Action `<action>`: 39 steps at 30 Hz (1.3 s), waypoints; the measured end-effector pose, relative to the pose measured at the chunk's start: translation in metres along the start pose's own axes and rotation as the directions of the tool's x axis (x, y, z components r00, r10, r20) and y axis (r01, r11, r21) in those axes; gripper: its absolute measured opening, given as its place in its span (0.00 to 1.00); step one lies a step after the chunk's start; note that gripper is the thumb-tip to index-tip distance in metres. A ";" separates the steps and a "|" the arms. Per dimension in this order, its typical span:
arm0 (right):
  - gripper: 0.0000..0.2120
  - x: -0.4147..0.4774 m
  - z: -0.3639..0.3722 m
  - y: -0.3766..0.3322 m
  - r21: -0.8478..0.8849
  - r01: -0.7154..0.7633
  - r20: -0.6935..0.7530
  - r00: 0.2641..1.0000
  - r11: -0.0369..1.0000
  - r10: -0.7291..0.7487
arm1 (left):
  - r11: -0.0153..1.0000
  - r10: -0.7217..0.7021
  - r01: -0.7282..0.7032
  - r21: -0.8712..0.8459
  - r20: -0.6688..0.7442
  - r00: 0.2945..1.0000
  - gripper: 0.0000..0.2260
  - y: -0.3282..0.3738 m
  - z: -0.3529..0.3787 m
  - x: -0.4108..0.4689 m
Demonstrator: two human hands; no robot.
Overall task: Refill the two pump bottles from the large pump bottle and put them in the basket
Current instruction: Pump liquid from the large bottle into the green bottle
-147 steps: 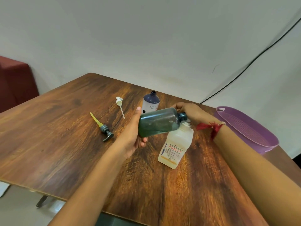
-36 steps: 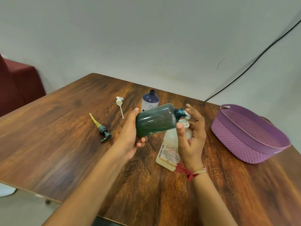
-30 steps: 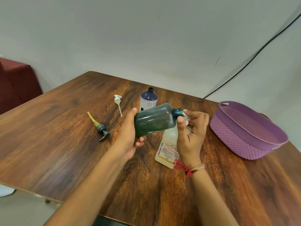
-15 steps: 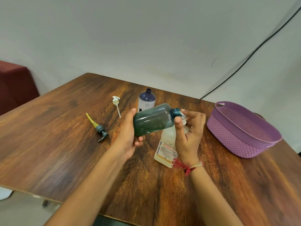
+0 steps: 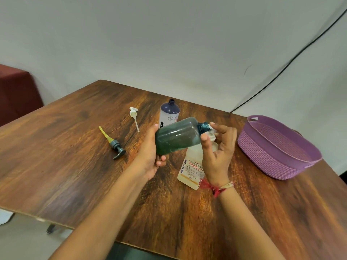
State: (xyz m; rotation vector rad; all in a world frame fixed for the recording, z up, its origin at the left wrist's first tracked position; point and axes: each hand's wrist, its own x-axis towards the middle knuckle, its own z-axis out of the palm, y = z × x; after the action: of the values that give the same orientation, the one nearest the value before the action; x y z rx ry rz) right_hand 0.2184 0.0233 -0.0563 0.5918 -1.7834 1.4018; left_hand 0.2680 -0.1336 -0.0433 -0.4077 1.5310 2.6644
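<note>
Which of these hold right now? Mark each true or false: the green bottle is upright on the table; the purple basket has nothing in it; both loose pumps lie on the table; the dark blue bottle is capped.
1. The translucent green plastic bottle stands upright on the wooden table. False: the left hand holds it tipped sideways, neck over the white labelled bottle, with the right hand at the necks.
2. The purple woven plastic basket holds no bottles. True.
3. The grey pump with yellow tube and the white pump both lie on the table. True.
4. The dark blue bottle is capped. False: its neck is open.
</note>
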 end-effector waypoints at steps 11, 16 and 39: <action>0.24 0.004 0.002 0.002 0.000 0.006 -0.025 1.000 1.000 -0.006 | 1.000 0.011 -0.012 -0.016 -0.008 1.000 0.21 0.001 0.000 0.005; 0.27 -0.001 -0.002 0.003 0.017 0.027 0.087 0.996 0.999 -0.028 | 0.999 0.018 -0.017 -0.029 0.030 0.999 0.22 -0.002 0.003 0.001; 0.22 0.001 -0.001 0.003 0.053 -0.006 0.027 1.000 0.999 0.005 | 1.000 0.014 -0.014 -0.024 0.014 1.000 0.21 -0.002 -0.002 -0.001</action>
State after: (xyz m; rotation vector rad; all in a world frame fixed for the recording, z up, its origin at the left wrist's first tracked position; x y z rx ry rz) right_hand 0.2154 0.0248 -0.0569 0.6365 -1.7748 1.4549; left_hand 0.2696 -0.1338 -0.0456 -0.3803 1.5051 2.6924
